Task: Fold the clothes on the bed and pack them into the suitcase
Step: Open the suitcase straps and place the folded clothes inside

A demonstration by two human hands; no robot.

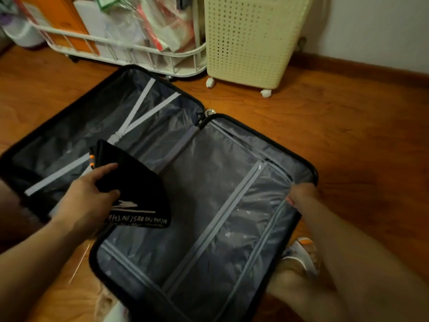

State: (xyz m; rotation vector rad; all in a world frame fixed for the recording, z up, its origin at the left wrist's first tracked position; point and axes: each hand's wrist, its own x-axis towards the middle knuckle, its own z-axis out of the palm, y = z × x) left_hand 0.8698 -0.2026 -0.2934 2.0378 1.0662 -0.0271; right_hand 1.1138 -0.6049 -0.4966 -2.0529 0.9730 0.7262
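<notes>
A black suitcase (257, 133) lies wide open on the wooden floor, both halves lined in grey. The left half shows crossed white straps (139, 115); the right half has a zipped divider panel (220, 219). My left hand (90, 196) grips a folded black garment (137, 182) with white print and lettering, held above the hinge area between the two halves. My right hand (301, 194) grips the right half's rim at its near-right edge, fingers curled over it.
A cream perforated laundry hamper on wheels (253, 40) stands behind the suitcase. A white wire cart (130, 49) packed with bags and boxes stands left of it. My knees and a slipper (304, 252) are at the lower right. Wooden floor surrounds everything.
</notes>
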